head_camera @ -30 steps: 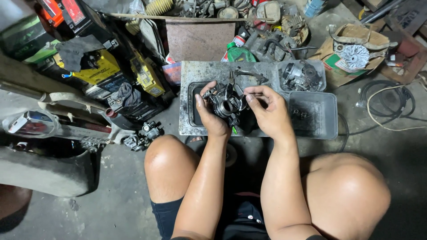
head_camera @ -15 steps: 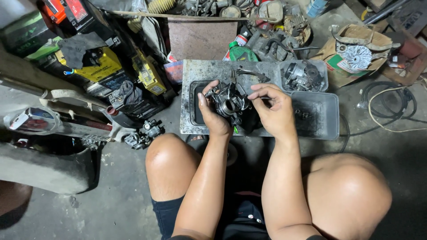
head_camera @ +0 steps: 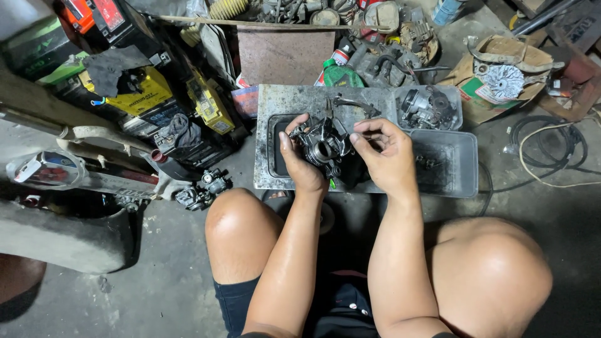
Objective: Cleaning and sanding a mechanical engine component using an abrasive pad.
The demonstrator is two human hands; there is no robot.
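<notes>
A dark, greasy metal carburettor [head_camera: 324,147] is held above a grey metal slab [head_camera: 275,100] on the floor. My left hand [head_camera: 302,163] grips its left side, thumb up along the body. My right hand [head_camera: 387,153] is at its right side, with the fingertips pinched at the top right of the part. Whether they hold a small piece there I cannot tell. A black shallow tray [head_camera: 274,150] lies on the slab just under my left hand. My bare knees frame the bottom of the view.
A grey plastic tray [head_camera: 454,166] with small parts sits right of my hands, another tray [head_camera: 454,103] with a second carburettor behind it. Vehicle batteries [head_camera: 147,94] stack at left, loose parts [head_camera: 203,188] near my left knee, cables [head_camera: 544,141] and a boxed fan wheel [head_camera: 504,81] at right.
The carburettor has been turned slightly in my hands. My right fingers have shifted from its right side toward its top right edge. My arms hold about the same place.
</notes>
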